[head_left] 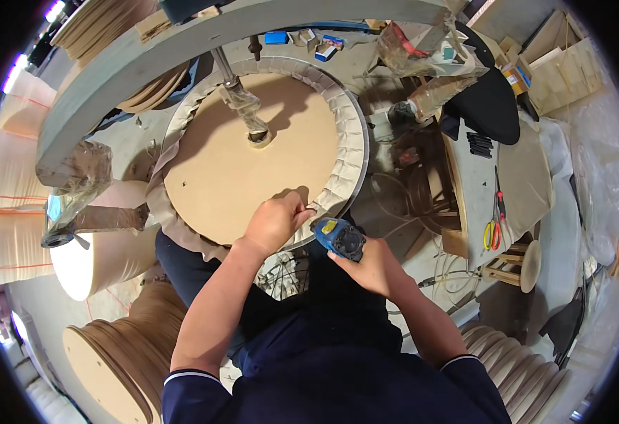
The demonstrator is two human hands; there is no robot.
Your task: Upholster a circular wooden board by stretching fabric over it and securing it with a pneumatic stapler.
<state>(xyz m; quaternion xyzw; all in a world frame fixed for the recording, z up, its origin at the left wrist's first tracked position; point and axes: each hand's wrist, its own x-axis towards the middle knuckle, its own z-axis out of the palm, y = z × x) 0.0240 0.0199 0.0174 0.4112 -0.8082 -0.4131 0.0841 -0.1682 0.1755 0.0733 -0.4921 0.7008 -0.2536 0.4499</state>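
Note:
A round tan board (253, 187) lies in front of me, with beige fabric (350, 145) folded in pleats over its far and right rim. Along the near left side the fabric edge hangs loose and wavy. My left hand (275, 222) is closed at the board's near right rim, pinching the fabric edge between thumb and fingers. Just right of it, my right hand (371, 267) is wrapped round a blue staple gun (339, 239) with a black round cap. The gun's nose is close to the left fingertips and the pleats; whether it touches the fabric is hidden.
A metal rod (223, 67) wrapped in plastic presses down on the board's middle, under a curved grey arm (203, 39). To the right, a bench holds yellow-handled scissors (492, 234) and black strips (480, 144). Stacked round boards (122, 346) stand at lower left.

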